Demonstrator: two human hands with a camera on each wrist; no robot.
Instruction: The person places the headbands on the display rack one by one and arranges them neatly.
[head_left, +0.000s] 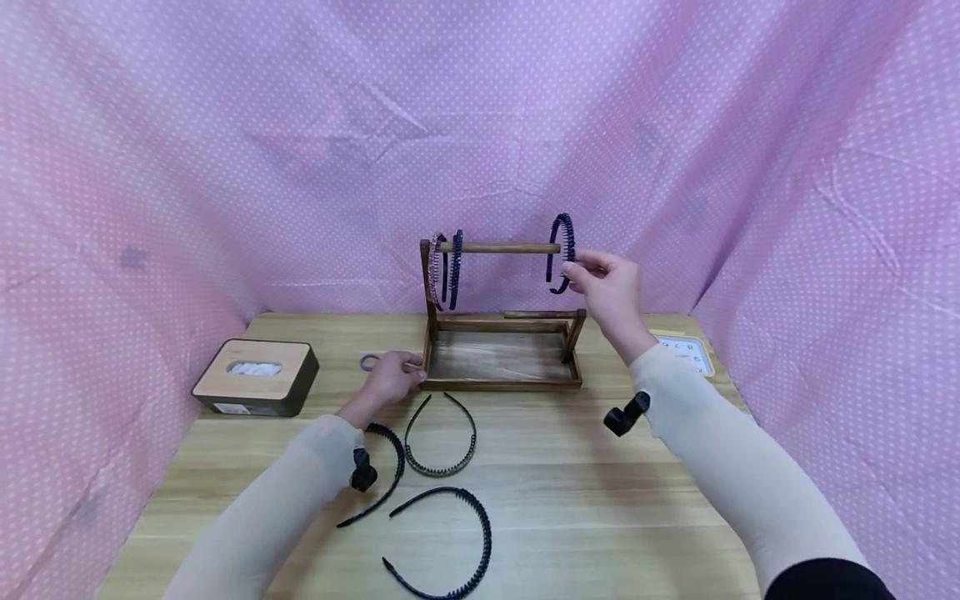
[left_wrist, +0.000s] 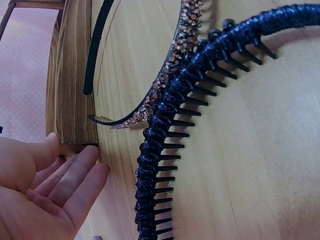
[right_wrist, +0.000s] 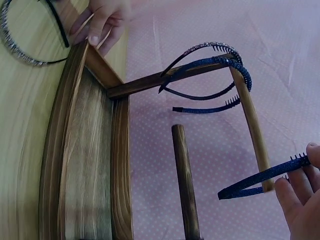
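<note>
My right hand (head_left: 611,287) pinches a dark blue toothed headband (head_left: 568,233) between thumb and fingers. The headband's hoop surrounds the free right end of the top rod (head_left: 510,247) of a wooden stand (right_wrist: 120,200). At the stand's front left corner, my left hand (head_left: 390,379) grips the tray wall, thumb on one side and fingers on the other. On the rod's left end hang a pinkish beaded headband (head_left: 434,271) and a dark blue one (head_left: 456,271). A lower, shorter rod (right_wrist: 185,180) sticks out from the stand's right post.
Several headbands lie on the table: a beaded one (head_left: 442,471) before the stand, a dark blue one (head_left: 486,533) nearer, and another (head_left: 397,454) beside my left forearm. A tissue box (head_left: 292,392) stands left, a purple ring (head_left: 367,362) behind my left hand, a numbered board (head_left: 693,354) right.
</note>
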